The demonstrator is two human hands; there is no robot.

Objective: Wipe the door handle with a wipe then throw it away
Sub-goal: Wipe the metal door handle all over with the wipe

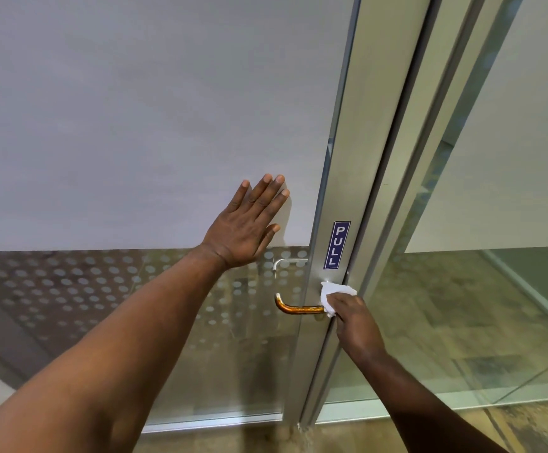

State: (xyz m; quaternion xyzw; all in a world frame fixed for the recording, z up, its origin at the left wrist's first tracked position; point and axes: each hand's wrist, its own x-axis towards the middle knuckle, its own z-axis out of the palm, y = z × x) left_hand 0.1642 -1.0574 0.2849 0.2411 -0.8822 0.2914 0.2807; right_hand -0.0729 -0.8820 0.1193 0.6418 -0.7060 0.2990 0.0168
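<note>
Under the right hand (357,322), the wipe (334,294) covers the door handle (299,309).

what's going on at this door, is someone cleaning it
Yes. A person is wiping the door handle. The right hand presses a white wipe against the handle where it meets the metal door frame, just below the PULL sign. The left hand lies flat and open on the frosted glass, apparently bracing.
</note>
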